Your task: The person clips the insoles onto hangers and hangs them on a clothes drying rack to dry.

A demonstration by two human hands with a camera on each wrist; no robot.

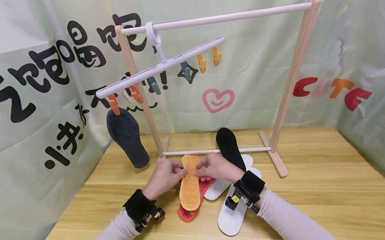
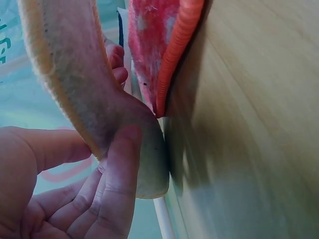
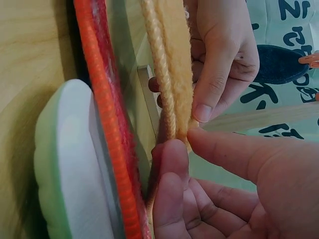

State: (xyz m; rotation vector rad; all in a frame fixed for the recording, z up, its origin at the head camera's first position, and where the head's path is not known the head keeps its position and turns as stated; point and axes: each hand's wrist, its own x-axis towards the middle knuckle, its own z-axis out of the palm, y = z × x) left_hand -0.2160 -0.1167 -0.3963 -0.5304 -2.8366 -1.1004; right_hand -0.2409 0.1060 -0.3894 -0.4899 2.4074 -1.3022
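Observation:
An orange fuzzy insole [image 1: 190, 191] is held between both hands above the table. My left hand [image 1: 164, 176] pinches its left edge between thumb and fingers; in the left wrist view its pale underside [image 2: 75, 64] shows, bent near the far end. My right hand [image 1: 215, 167] pinches the opposite edge, the thumb on top and fingertips beneath in the right wrist view. Below it lies a red insole [image 1: 187, 215] with an orange stitched rim, partly covered. A dark grey insole [image 1: 125, 137] hangs from an orange clip [image 1: 113, 104] on the white hanger [image 1: 164, 65].
White insoles [image 1: 232, 218] and a black insole [image 1: 229, 147] lie beside my right hand, overlapping. A wooden rack [image 1: 294, 76] with a white top rod [image 1: 233, 16] stands behind. The tilted hanger also carries orange, blue-grey and yellow clips [image 1: 202, 64].

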